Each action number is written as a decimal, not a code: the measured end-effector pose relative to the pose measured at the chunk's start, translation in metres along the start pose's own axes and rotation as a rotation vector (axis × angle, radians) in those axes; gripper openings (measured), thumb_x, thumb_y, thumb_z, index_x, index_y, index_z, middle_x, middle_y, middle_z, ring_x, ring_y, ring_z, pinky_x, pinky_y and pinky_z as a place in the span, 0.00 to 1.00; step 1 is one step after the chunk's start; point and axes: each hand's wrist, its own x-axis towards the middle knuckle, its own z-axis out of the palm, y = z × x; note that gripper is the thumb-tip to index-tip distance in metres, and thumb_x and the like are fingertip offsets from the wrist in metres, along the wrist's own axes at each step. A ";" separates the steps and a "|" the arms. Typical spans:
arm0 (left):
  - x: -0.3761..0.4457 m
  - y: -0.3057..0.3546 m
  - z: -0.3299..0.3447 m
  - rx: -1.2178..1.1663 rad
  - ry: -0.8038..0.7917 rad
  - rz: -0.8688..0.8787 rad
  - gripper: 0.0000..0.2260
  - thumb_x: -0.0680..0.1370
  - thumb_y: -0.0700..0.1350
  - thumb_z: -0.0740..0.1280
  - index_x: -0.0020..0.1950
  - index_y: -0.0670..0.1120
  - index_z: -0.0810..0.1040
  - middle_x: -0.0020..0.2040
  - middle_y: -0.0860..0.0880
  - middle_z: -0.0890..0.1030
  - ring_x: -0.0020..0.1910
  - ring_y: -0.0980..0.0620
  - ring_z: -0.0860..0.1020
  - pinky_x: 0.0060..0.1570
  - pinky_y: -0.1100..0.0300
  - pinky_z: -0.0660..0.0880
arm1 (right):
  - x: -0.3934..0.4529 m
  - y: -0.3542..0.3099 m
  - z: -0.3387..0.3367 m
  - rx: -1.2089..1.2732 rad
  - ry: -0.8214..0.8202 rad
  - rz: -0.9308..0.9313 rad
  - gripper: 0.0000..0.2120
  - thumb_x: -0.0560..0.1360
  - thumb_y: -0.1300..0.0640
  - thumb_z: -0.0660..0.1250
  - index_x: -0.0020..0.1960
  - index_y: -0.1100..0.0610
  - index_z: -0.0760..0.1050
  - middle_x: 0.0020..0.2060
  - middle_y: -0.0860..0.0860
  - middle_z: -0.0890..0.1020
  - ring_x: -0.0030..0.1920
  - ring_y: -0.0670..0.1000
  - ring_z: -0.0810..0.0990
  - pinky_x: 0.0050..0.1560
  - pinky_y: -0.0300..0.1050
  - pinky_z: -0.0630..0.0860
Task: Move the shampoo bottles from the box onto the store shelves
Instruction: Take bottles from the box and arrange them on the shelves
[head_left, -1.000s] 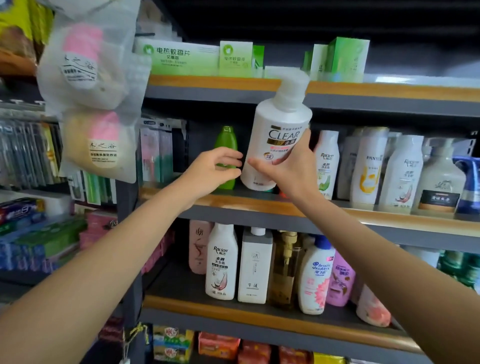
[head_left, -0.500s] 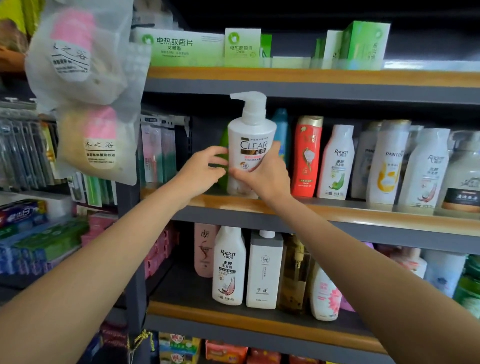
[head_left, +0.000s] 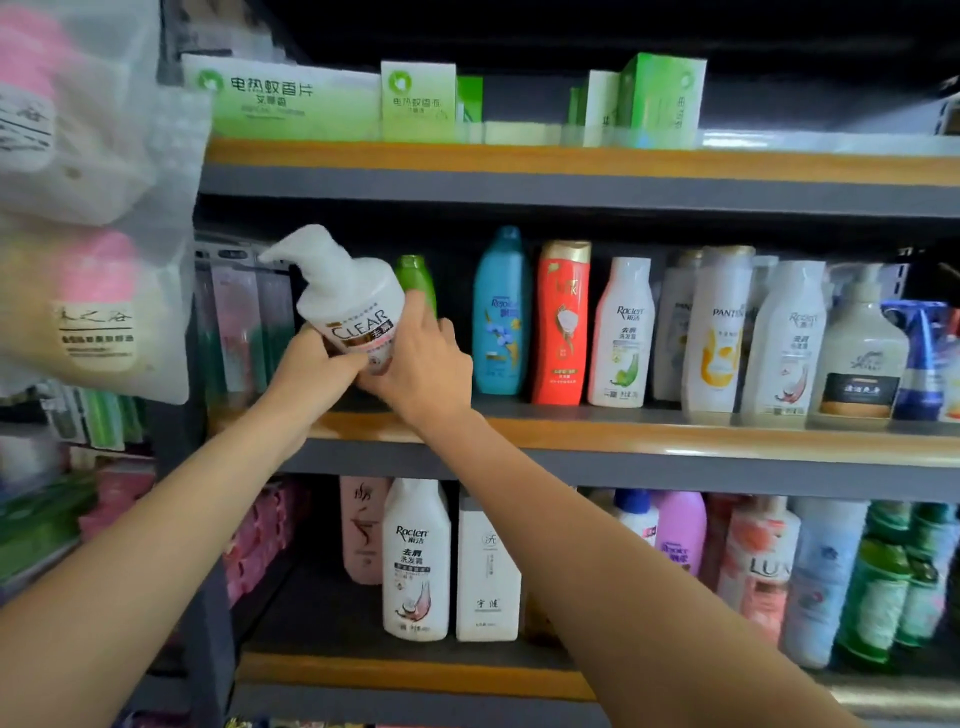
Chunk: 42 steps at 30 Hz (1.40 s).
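A white pump bottle marked CLEAR leans to the left at the left end of the middle shelf. My left hand holds its lower left side and my right hand grips its lower right side. The bottle's base is hidden behind my hands. A green bottle stands right behind it. No box is in view.
Several shampoo bottles stand in a row on the middle shelf to the right, starting with a blue one and a red one. More bottles fill the lower shelf. Green boxes sit on top. Packaged sponges hang at left.
The CLEAR bottle has shifted left along the middle shelf and now tilts left. Both hands moved with it. The blue and red bottles are now uncovered.
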 end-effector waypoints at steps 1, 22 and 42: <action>0.000 -0.002 -0.002 -0.024 -0.003 -0.020 0.16 0.73 0.38 0.67 0.59 0.49 0.74 0.57 0.51 0.79 0.57 0.51 0.76 0.61 0.48 0.73 | 0.003 -0.001 0.001 -0.047 -0.026 -0.032 0.35 0.65 0.47 0.74 0.63 0.58 0.60 0.58 0.53 0.71 0.58 0.57 0.69 0.42 0.51 0.71; 0.026 0.003 -0.016 0.004 0.176 -0.043 0.13 0.79 0.39 0.57 0.63 0.43 0.70 0.57 0.47 0.76 0.54 0.49 0.74 0.52 0.54 0.72 | 0.062 -0.029 0.004 0.210 -0.404 0.152 0.32 0.63 0.48 0.76 0.55 0.55 0.58 0.47 0.53 0.76 0.45 0.56 0.80 0.46 0.56 0.80; 0.014 -0.001 -0.026 0.006 0.104 0.197 0.27 0.72 0.42 0.72 0.68 0.47 0.66 0.55 0.54 0.74 0.50 0.59 0.74 0.45 0.70 0.70 | 0.028 -0.038 0.037 0.555 -0.008 0.324 0.23 0.72 0.51 0.69 0.56 0.61 0.61 0.52 0.59 0.79 0.51 0.61 0.79 0.47 0.51 0.76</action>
